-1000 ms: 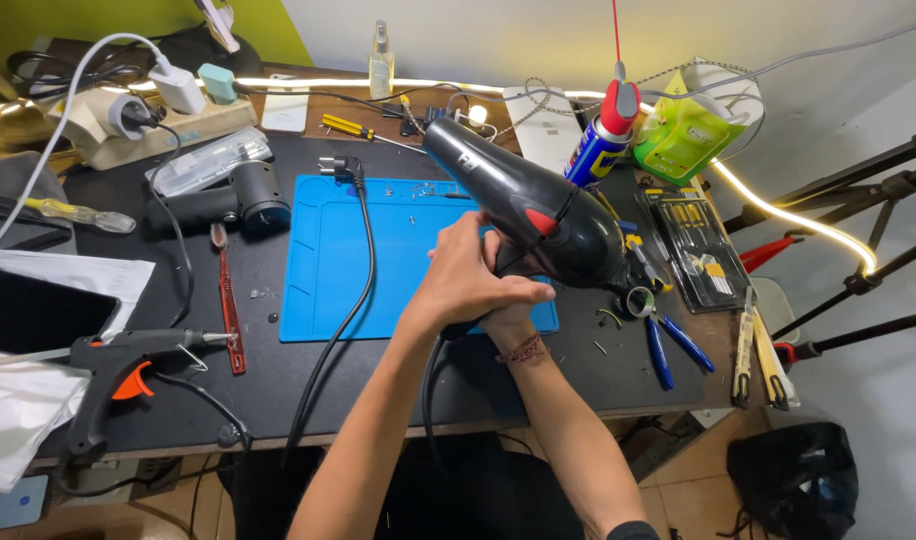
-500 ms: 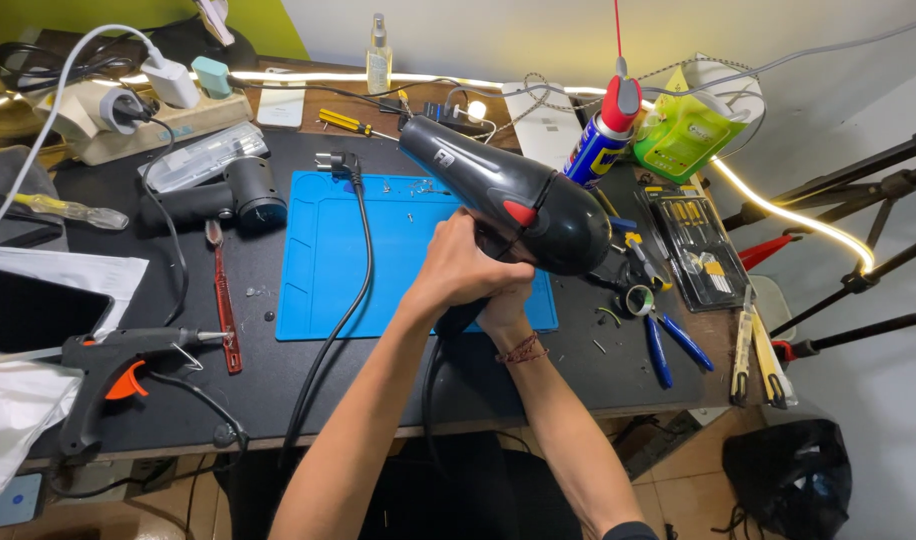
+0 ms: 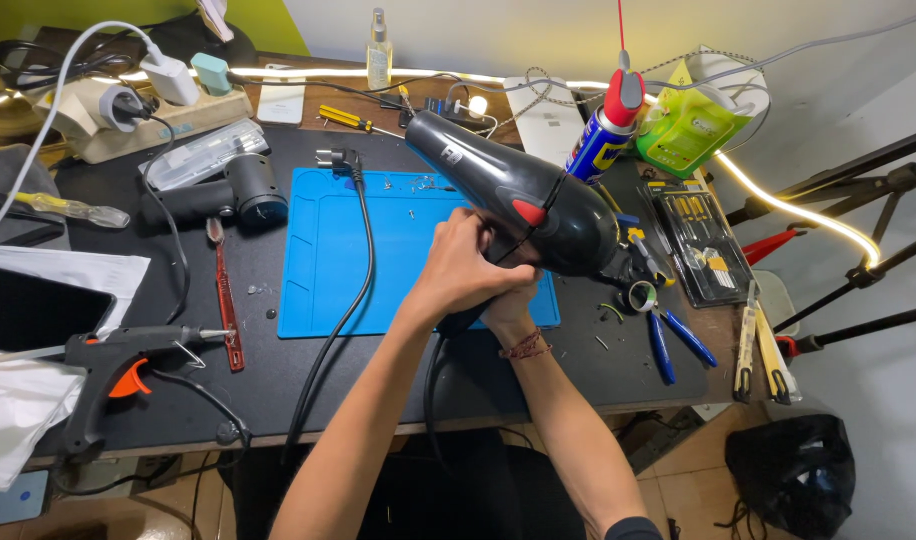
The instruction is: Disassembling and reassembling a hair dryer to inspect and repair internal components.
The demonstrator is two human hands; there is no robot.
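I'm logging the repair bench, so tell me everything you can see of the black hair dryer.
The hair dryer is black, glossy plastic by its look, with a red switch on its side and a pale label near the nozzle. It is held above the blue mat, barrel tilted, nozzle pointing up and away to the left, rear end lower at the right. The left hand wraps over the handle area; the right hand grips beneath it. A black cord hangs down from the handle over the table edge.

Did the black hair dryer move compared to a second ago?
Yes. The hair dryer shifted left and toward the far edge of the blue mat; its nozzle now points nearer the plug, held by both hands.
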